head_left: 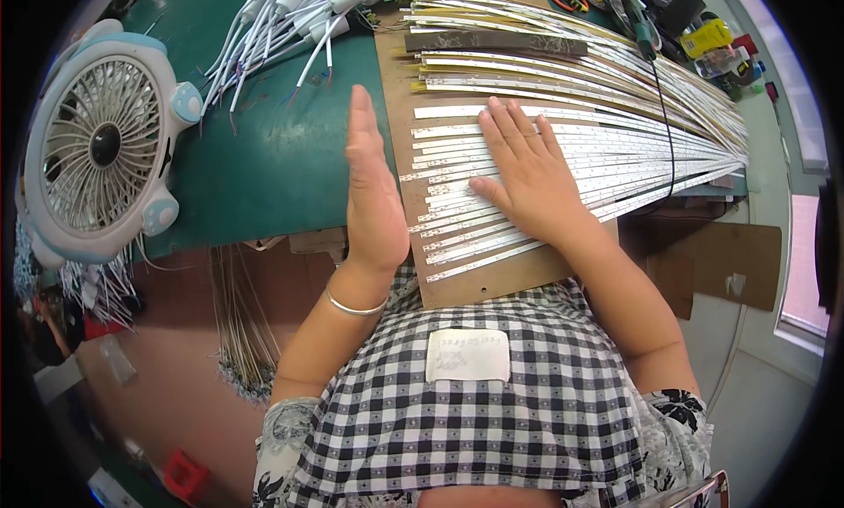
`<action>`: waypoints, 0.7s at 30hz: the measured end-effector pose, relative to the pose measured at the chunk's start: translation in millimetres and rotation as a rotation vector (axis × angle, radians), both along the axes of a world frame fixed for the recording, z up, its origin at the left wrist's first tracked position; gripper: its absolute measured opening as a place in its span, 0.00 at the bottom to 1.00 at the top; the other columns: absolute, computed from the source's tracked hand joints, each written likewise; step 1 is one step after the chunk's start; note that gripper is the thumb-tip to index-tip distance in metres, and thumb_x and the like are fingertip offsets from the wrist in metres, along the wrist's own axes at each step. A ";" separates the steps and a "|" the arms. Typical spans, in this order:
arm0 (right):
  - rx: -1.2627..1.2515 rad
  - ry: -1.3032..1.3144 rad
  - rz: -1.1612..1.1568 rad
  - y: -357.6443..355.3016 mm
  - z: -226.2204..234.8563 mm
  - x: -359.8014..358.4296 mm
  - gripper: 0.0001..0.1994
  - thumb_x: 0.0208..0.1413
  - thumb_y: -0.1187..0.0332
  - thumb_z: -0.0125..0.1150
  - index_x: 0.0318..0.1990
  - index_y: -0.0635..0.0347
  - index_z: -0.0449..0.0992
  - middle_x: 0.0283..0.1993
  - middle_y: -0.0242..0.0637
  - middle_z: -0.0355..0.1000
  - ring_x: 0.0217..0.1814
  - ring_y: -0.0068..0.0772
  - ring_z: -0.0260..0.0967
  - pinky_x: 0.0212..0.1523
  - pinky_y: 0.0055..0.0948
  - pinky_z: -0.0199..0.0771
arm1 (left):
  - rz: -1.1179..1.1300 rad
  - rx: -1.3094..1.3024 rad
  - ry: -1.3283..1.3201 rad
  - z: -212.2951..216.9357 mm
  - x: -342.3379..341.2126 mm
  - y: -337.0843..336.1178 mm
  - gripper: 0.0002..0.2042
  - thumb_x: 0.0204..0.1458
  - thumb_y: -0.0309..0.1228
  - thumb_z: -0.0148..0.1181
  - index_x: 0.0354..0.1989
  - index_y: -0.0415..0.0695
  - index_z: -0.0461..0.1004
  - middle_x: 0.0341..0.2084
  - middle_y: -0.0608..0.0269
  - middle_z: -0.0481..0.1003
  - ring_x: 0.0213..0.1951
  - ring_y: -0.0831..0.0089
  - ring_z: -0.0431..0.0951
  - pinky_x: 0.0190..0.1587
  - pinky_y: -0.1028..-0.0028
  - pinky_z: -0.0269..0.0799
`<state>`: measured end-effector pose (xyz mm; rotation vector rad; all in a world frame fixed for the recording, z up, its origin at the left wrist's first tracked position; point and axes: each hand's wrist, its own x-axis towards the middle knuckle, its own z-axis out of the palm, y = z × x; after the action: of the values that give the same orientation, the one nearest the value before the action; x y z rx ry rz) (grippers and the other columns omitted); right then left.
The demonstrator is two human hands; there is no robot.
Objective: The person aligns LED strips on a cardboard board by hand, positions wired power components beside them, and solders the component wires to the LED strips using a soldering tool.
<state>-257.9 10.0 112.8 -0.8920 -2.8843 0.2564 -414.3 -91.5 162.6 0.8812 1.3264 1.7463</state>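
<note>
White strips (pixel 615 156): thin, flat, fanned, ends uneven near left edge of matte brown board (pixel 527 271). Right hand (pixel 534 178) flat on them, fingers slightly apart; left hand (pixel 374 192) upright beside that edge, fingers together.

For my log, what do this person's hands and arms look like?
No gloves. The left hand has a thin silvery bangle at its wrist; the right hand shows none. The sleeves end near the elbows, pale with a black floral print.
</note>
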 end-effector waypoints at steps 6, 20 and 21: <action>0.032 0.024 0.013 -20.5 15.4 15.1 0.39 0.60 0.40 0.42 0.69 0.59 0.51 0.74 0.41 0.45 0.77 0.41 0.38 0.74 0.44 0.34 | 0.046 0.218 -0.048 -0.3 34.4 -13.3 0.38 0.63 0.58 0.26 0.71 0.39 0.38 0.72 0.51 0.36 0.72 0.62 0.36 0.71 0.64 0.35; 0.110 -0.017 -0.002 -52.8 40.4 -0.7 0.37 0.61 0.41 0.41 0.70 0.57 0.51 0.74 0.39 0.46 0.77 0.40 0.37 0.74 0.46 0.34 | -0.070 0.087 -0.040 13.4 2.0 -53.5 0.38 0.63 0.57 0.24 0.71 0.38 0.34 0.72 0.51 0.34 0.72 0.62 0.33 0.71 0.65 0.29; 0.089 -0.029 -0.005 -53.8 39.6 -1.9 0.37 0.60 0.40 0.42 0.70 0.56 0.52 0.74 0.38 0.46 0.77 0.40 0.37 0.74 0.47 0.34 | -0.087 0.077 -0.045 15.6 0.0 -54.3 0.38 0.63 0.57 0.24 0.71 0.38 0.34 0.72 0.51 0.33 0.72 0.62 0.32 0.71 0.65 0.28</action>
<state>-259.8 -43.8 152.5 -0.8951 -2.8931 0.1146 -414.3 -145.8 178.2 0.9236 1.1811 1.7493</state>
